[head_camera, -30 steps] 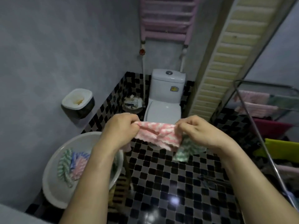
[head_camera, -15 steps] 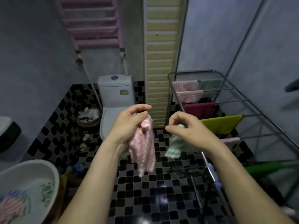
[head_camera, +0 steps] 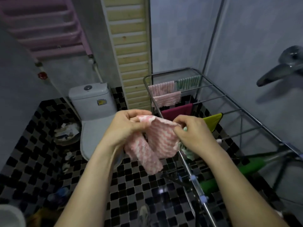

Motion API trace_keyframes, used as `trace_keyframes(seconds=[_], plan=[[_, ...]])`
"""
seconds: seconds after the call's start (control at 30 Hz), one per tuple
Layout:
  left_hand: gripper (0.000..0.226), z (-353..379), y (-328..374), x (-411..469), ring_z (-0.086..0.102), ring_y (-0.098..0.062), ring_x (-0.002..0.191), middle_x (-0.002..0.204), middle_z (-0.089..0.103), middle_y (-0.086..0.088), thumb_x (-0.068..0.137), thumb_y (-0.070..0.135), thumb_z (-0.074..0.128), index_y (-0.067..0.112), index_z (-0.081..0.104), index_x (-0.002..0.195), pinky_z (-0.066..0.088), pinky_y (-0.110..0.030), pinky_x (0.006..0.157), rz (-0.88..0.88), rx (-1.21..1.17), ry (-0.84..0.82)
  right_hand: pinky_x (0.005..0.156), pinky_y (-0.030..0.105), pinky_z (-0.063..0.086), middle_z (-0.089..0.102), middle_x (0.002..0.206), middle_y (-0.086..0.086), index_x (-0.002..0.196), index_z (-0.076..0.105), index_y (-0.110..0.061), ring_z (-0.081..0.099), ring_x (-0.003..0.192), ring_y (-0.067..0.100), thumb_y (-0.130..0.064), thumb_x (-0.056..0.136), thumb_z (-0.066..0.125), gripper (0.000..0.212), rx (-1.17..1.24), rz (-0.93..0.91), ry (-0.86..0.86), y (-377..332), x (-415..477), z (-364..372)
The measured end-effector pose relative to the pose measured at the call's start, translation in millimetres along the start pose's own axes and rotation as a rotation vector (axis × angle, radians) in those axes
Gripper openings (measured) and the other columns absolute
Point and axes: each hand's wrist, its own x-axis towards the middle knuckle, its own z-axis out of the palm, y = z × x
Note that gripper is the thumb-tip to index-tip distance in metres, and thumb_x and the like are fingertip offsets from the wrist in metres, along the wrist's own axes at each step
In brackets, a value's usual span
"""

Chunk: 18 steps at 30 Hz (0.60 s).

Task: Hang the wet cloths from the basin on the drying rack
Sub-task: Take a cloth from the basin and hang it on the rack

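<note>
- Since half a second ago my view has swung right: the basin (head_camera: 11,213) is now only a pale rim at the near left corner, and the right hand, which was apart from the pink cloth, has come across to it.
- Left of centre, the left hand (head_camera: 126,128) has its fingers curled and pinches one top corner of the pink cloth (head_camera: 160,141).
- The pink cloth hangs in the air between the two hands, above the tiled floor and just left of the rack, touching no rail.
- It looks fluffy, with pink and white wavy stripes. One half hangs open as a flat panel and the other droops in a twisted fold.
- I judge it soft, limp and light, a little heavier for being wet. It will sag wherever it is not held, so the top edge near both corners is the place to grip and pull it taut.
- The right hand (head_camera: 195,133) pinches the opposite top corner with its fingertips.
- A green cloth (head_camera: 188,152) pokes out bunched under that palm, so the hand carries two things and its grip on the pink corner may be weak.
- Right of the hands stands the drying rack (head_camera: 197,188), with pink, green, magenta and yellow cloths over its far rods. The nearer rods look bare.
</note>
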Motion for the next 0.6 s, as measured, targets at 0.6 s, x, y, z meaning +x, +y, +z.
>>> trace_keyframes(seconds=[0.6], plan=[[0.032, 6.1, 30.2, 200.9, 0.055, -0.011, 0.069, 0.065, 0.057, 0.011, 0.094, 0.03, 0.057, 0.029, 0.053, 0.063, 0.038, -0.029, 0.061, 0.484, 0.685, -0.058, 0.063, 0.037, 0.052, 0.068, 0.069, -0.001, 0.086, 0.072, -0.022, 0.064, 0.066, 0.02, -0.031, 0.089, 0.062, 0.013, -0.278, 0.139, 0.036, 62.4, 161.7, -56.1]])
